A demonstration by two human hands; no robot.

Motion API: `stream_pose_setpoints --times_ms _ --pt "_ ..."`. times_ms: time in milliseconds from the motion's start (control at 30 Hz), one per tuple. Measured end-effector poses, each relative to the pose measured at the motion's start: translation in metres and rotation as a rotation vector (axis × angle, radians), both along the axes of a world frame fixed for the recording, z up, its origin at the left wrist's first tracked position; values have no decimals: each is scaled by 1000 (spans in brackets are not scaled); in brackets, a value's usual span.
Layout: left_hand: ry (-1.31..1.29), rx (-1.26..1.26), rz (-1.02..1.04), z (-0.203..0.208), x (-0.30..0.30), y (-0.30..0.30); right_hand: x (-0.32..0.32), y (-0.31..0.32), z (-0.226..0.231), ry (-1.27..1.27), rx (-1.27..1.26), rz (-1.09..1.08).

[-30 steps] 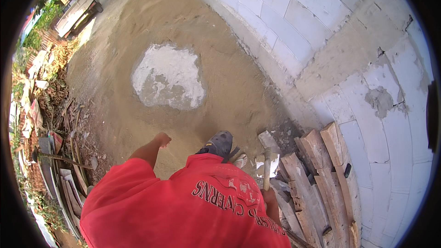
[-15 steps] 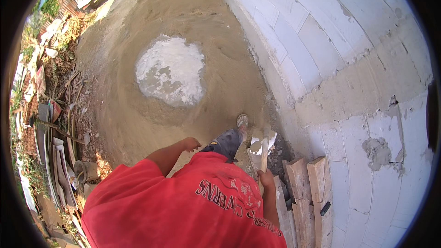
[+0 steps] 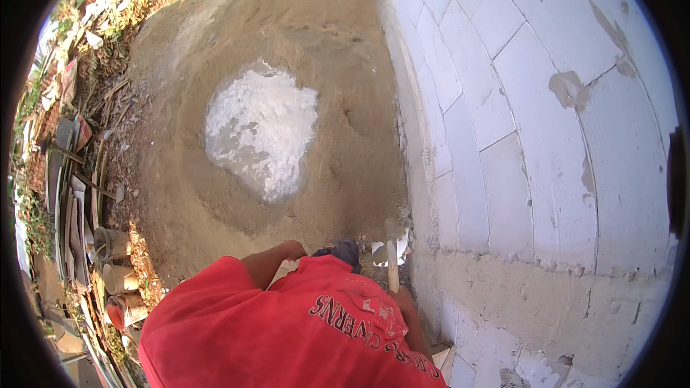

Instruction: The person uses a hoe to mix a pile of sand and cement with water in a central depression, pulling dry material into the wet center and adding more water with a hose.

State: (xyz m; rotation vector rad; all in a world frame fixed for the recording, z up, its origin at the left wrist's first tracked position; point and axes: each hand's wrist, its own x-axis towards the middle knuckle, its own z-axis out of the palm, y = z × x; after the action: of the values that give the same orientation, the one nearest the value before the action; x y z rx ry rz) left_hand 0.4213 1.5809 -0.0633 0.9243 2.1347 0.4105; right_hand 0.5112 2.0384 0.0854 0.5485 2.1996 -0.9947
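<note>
My right hand (image 3: 399,292) is closed around a light wooden handle (image 3: 393,266), a long-handled tool by its look. The handle points away from me, close to the foot of the wall; what sits at its far end I cannot make out. A torn white piece (image 3: 403,246) lies beside it on the ground. My left hand (image 3: 293,249) hangs in front of me with its fingers curled, and nothing shows in it. Ahead, a whitish patch (image 3: 262,126), grey in places, lies in the middle of brown, sandy material (image 3: 352,165).
A pale block wall (image 3: 503,172) with rough mortar joints runs along my right. On the left are stacked boards and scrap sheets (image 3: 68,205), dry leaves, and several buckets (image 3: 111,243). My trouser leg (image 3: 345,250) shows just ahead of my red shirt.
My view has shifted, and the wall fills more of the right side. Wooden boards at the lower right have mostly left view. My right hand still grips the handle, which appears more upright.
</note>
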Motion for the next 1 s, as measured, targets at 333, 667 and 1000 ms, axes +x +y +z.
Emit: stream_pose_setpoints --times_ms 333,667,1000 --pt "-415 427 943 191 -214 129 -255 9 93 -51 -319 -55" --pt "-515 270 1484 36 -37 61 -488 10 54 -247 -296 110" --pt "-874 429 2637 131 10 213 -726 -17 -55 -421 -298 238"
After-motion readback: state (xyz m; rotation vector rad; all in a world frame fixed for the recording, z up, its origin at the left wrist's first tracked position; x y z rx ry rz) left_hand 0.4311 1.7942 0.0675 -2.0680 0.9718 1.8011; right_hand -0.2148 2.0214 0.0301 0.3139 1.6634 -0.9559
